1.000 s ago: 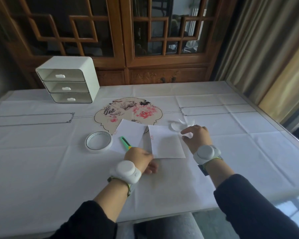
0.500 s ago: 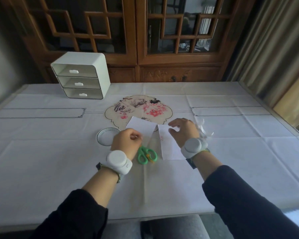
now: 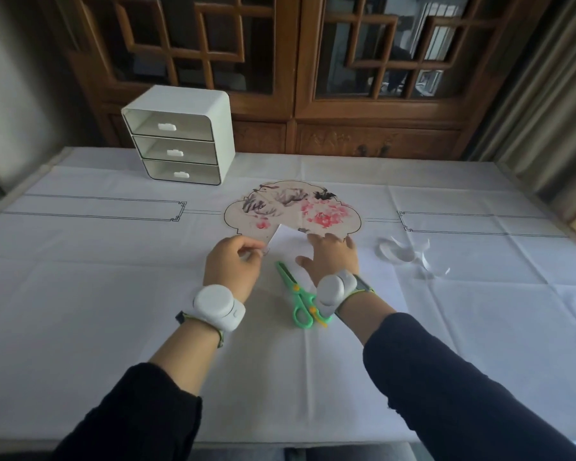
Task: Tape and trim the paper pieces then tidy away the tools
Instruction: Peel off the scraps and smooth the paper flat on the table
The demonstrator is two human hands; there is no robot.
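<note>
White paper pieces (image 3: 288,239) lie mid-table, partly over a painted fan-shaped mat (image 3: 293,207). My right hand (image 3: 331,259) rests flat on the paper with fingers spread, covering most of it. My left hand (image 3: 233,266) sits at the paper's left corner with fingers curled, pinching what looks like a small clear piece of tape (image 3: 264,251). Green scissors (image 3: 300,296) with yellow rivets lie closed on the cloth between my wrists, untouched. The tape roll is hidden, probably under my left hand.
A white three-drawer box (image 3: 180,138) stands at the back left, drawers closed. Curled clear tape scraps (image 3: 404,256) lie to the right of my right hand. A white cloth (image 3: 97,294) covers the table; a wooden cabinet (image 3: 290,78) stands behind.
My left hand let go of the scissors and moved up to the paper's left corner. My right hand left the tape scraps and came left onto the paper.
</note>
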